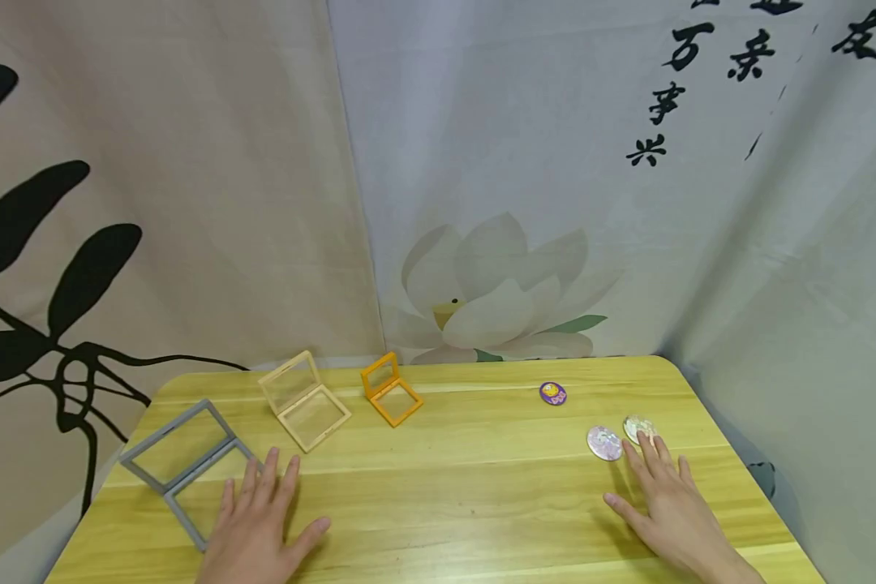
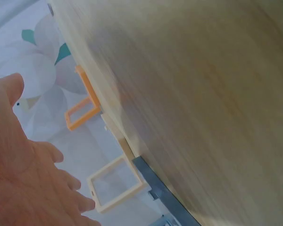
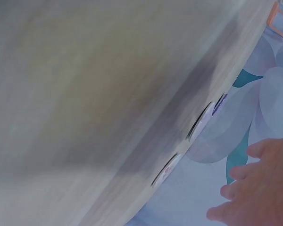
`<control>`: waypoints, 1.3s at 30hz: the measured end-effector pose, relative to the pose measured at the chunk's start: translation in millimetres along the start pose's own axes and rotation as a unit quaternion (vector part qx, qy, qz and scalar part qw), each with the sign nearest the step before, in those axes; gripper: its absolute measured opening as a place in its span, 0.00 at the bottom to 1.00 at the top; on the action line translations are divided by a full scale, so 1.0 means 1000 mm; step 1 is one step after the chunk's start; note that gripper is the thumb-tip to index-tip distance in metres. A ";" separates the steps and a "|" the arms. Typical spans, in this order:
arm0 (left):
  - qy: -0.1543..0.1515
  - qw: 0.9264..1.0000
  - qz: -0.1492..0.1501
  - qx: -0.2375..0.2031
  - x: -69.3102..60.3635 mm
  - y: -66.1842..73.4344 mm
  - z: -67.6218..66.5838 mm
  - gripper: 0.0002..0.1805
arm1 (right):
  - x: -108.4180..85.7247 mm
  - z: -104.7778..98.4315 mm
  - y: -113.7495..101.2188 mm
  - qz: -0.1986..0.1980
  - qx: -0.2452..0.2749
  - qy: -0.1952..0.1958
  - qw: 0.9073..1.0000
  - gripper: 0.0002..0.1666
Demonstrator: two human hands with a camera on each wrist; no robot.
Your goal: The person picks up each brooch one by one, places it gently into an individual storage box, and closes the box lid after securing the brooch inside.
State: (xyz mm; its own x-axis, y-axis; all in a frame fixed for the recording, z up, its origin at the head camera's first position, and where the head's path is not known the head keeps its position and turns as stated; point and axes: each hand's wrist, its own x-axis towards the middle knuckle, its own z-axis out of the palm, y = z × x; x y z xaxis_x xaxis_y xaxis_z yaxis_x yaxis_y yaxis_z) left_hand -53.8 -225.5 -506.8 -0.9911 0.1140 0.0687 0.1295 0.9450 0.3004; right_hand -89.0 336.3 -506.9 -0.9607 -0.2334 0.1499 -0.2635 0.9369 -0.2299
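My left hand [image 1: 258,523] is held with fingers spread near the lower right of a grey hinged double frame [image 1: 200,465], its fingertips overlapping the frame in the head view. Right of that frame stand a cream hinged frame [image 1: 299,401] and a smaller orange one [image 1: 384,388], both opened out with one half raised. My right hand [image 1: 672,515], fingers extended, is close to a whitish patterned disc [image 1: 635,426], partly covering it; whether they touch I cannot tell. Beside it lies a pale pink-purple disc [image 1: 603,443]. Farther back is a small purple disc [image 1: 552,393] with a yellow figure.
Everything lies on a light wooden table [image 1: 467,503] with rounded back corners. A pale curtain [image 1: 496,146] printed with a lotus, dark leaves and black characters hangs right behind and beside it.
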 end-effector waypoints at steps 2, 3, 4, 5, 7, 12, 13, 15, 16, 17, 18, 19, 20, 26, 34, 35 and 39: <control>0.003 1.000 -0.002 0.004 -0.001 -0.001 -0.002 0.52 | 0.001 0.000 0.000 -0.003 0.000 0.003 1.000 0.52; 0.007 1.000 -0.002 0.005 -0.001 -0.002 -0.002 0.52 | 0.002 -0.001 -0.001 -0.005 0.000 0.005 1.000 0.52; 0.004 1.000 -0.005 0.004 -0.002 -0.003 -0.003 0.52 | 0.002 -0.001 -0.001 -0.004 0.001 0.004 1.000 0.52; 0.000 1.000 -0.009 0.001 -0.002 -0.004 -0.004 0.53 | 0.003 -0.001 -0.001 -0.004 0.002 0.004 1.000 0.52; -0.001 1.000 -0.014 -0.001 -0.003 -0.007 -0.006 0.53 | 0.005 -0.002 -0.002 -0.003 0.003 0.001 1.000 0.52; -0.004 1.000 -0.024 -0.002 -0.006 -0.016 -0.008 0.53 | 0.008 -0.003 -0.003 -0.011 0.005 0.014 1.000 0.51; -0.002 1.000 -0.025 0.000 -0.006 -0.018 -0.009 0.52 | 0.009 -0.002 -0.004 -0.014 0.006 0.021 1.000 0.51; 0.001 1.000 -0.027 0.006 -0.008 -0.021 -0.010 0.52 | 0.012 -0.002 -0.005 -0.023 0.004 0.035 0.999 0.51; 0.000 1.000 -0.029 0.006 -0.009 -0.023 -0.010 0.52 | 0.013 -0.002 -0.005 -0.025 0.004 0.040 0.999 0.51; 0.001 1.000 -0.030 0.007 -0.011 -0.025 -0.011 0.51 | 0.016 -0.002 -0.006 -0.028 0.002 0.044 0.999 0.50; 0.001 0.999 -0.032 0.007 -0.012 -0.027 -0.011 0.51 | 0.018 -0.001 -0.006 -0.028 0.002 0.044 0.999 0.50; 0.001 0.999 -0.034 0.006 -0.012 -0.029 -0.012 0.51 | 0.020 -0.001 -0.007 -0.028 0.003 0.044 0.999 0.50; -0.003 0.999 -0.037 0.003 -0.013 -0.030 -0.012 0.52 | 0.023 -0.001 -0.007 -0.028 0.004 0.041 0.999 0.49; -0.014 0.998 -0.054 0.003 -0.011 -0.040 -0.016 0.52 | 0.035 0.005 -0.005 -0.031 0.007 0.028 0.999 0.46; -0.010 0.998 -0.066 0.012 -0.013 -0.052 -0.019 0.52 | 0.047 0.008 -0.003 -0.036 -0.007 0.016 0.999 0.39; -0.012 0.997 -0.069 0.014 -0.012 -0.053 -0.019 0.52 | 0.048 0.007 -0.003 -0.036 -0.007 0.013 0.999 0.38; -0.025 0.996 -0.083 0.005 -0.012 -0.057 -0.023 0.52 | 0.053 0.009 -0.003 -0.034 -0.013 0.004 0.999 0.35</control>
State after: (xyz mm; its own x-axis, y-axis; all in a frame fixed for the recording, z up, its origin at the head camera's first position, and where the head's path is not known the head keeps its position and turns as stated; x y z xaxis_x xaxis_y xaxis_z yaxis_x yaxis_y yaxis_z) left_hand -48.8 -287.7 -502.8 -0.9991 -0.0294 -0.0298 -0.0369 0.9549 0.2945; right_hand -140.1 319.2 -506.7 -0.9397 -0.2952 0.1727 -0.3263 0.9252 -0.1940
